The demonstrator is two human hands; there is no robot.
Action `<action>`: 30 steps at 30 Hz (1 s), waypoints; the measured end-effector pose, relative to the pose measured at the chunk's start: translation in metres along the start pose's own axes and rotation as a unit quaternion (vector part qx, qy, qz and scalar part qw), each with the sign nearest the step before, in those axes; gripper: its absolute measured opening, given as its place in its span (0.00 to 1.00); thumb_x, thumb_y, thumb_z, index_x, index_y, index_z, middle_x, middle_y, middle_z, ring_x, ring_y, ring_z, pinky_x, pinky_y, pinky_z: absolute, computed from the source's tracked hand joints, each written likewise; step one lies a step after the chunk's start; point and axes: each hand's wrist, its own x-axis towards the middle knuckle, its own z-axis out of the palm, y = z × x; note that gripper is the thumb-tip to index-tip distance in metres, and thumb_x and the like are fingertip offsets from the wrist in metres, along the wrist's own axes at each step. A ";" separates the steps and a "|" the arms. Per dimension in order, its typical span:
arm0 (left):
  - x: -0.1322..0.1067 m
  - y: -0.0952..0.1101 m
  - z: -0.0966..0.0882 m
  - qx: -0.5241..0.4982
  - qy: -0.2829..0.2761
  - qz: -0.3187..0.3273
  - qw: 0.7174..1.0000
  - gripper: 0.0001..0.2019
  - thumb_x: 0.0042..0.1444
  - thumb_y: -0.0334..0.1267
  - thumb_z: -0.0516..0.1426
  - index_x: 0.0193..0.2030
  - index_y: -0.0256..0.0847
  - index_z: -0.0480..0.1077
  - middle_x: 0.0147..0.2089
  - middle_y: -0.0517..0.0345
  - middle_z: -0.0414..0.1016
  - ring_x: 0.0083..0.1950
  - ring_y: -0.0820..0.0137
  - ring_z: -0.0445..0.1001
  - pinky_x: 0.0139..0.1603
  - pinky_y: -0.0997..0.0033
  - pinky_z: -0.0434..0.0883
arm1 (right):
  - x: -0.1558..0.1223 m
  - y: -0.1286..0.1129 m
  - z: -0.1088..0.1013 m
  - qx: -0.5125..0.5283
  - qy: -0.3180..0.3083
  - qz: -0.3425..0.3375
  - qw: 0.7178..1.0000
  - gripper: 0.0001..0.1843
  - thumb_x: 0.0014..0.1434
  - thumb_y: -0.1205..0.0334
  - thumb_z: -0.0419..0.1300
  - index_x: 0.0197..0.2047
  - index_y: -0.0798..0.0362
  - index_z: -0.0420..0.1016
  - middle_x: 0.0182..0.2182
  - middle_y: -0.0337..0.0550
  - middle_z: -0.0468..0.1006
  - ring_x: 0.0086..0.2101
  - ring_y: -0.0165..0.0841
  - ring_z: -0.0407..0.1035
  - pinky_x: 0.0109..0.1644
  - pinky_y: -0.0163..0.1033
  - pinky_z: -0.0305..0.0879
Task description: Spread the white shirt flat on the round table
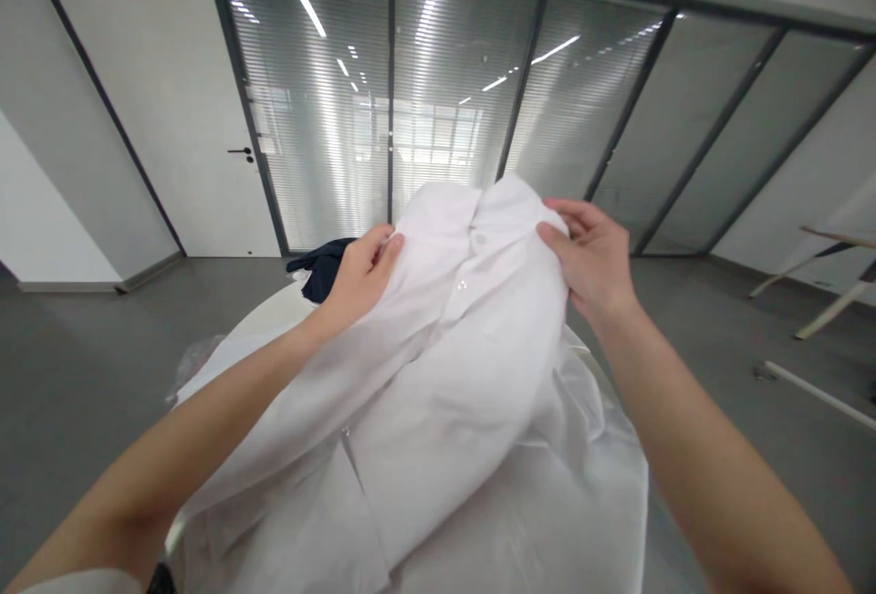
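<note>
A white button-up shirt [444, 366] is held up in front of me, its collar at the top and its body draping down over a white table [264, 316]. My left hand [359, 275] pinches the shirt's left shoulder near the collar. My right hand [592, 256] grips the right shoulder beside the collar. The button placket runs down between my hands. More white cloth [547, 521] lies spread beneath the shirt on the table.
A dark navy garment [325, 270] lies at the table's far edge, behind my left hand. Beyond stand a glass partition with blinds [438, 92] and a white door [205, 138]. White table legs [814, 302] lie on the grey floor at right.
</note>
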 end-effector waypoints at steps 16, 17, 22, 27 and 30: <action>-0.020 -0.165 0.128 0.153 -0.253 -0.313 0.902 0.11 0.65 0.40 0.51 0.48 0.37 0.68 0.39 0.46 0.77 0.38 0.62 0.77 0.41 0.67 0.70 | -0.007 0.214 0.142 -0.282 -0.138 0.274 0.909 0.19 0.57 0.70 0.55 0.50 0.51 0.78 0.52 0.45 0.79 0.53 0.36 0.71 0.59 0.40 0.64; -0.020 -0.168 0.130 0.156 -0.259 -0.317 0.899 0.12 0.64 0.41 0.52 0.49 0.37 0.69 0.39 0.46 0.77 0.38 0.62 0.77 0.42 0.67 0.71 | -0.007 0.218 0.142 -0.291 -0.141 0.287 0.902 0.18 0.58 0.68 0.55 0.50 0.51 0.78 0.51 0.46 0.79 0.53 0.37 0.71 0.58 0.40 0.65; -0.011 -0.172 0.136 0.165 -0.259 -0.320 0.896 0.14 0.64 0.45 0.53 0.46 0.37 0.72 0.47 0.45 0.78 0.47 0.61 0.76 0.49 0.66 0.69 | -0.003 0.228 0.140 -0.336 -0.169 0.323 0.869 0.18 0.61 0.54 0.58 0.48 0.54 0.78 0.48 0.53 0.80 0.52 0.44 0.72 0.54 0.44 0.66; -0.014 -0.153 0.129 0.218 -0.207 -0.230 0.926 0.15 0.62 0.39 0.56 0.55 0.38 0.69 0.54 0.43 0.73 0.55 0.56 0.71 0.55 0.59 0.66 | -0.013 0.217 0.146 -0.384 -0.190 0.286 0.857 0.17 0.63 0.57 0.58 0.54 0.49 0.74 0.56 0.51 0.74 0.56 0.43 0.66 0.59 0.47 0.61; -0.030 -0.123 0.101 0.209 -0.180 -0.051 0.960 0.13 0.61 0.35 0.58 0.52 0.39 0.70 0.53 0.45 0.71 0.56 0.57 0.68 0.58 0.58 0.64 | -0.012 0.201 0.137 -0.434 -0.181 0.240 0.849 0.22 0.64 0.51 0.58 0.58 0.48 0.70 0.59 0.53 0.70 0.58 0.47 0.64 0.60 0.51 0.59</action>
